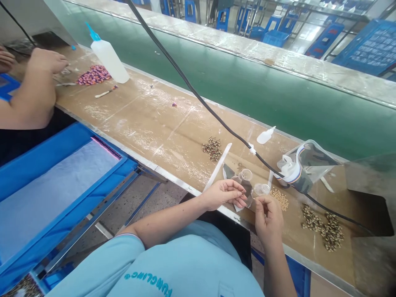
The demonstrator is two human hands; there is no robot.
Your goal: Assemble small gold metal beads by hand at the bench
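My left hand [225, 194] is closed in a pinch on a small dark metallic piece at its fingertips. Just to its right, my right hand [269, 214] has thumb and forefinger pressed together; what is between them is too small to make out. Beyond the hands lie a round clear dish [246, 175] and a second clear dish [261, 189] on the brown worktop. Small tan pieces [279, 199] are spread right beside my right hand. A pile of metallic pieces [212, 149] sits beyond my left hand, and more metallic pieces [332, 232] lie at the right.
A black cable [198, 93] crosses above the worktop [148, 123]. Near the back right stands a clear bag [318, 159], with a small white bottle [266, 135] left of it. Farther left are a large bottle [109, 62], pink-orange pieces [94, 75] and another person's arm [34, 93].
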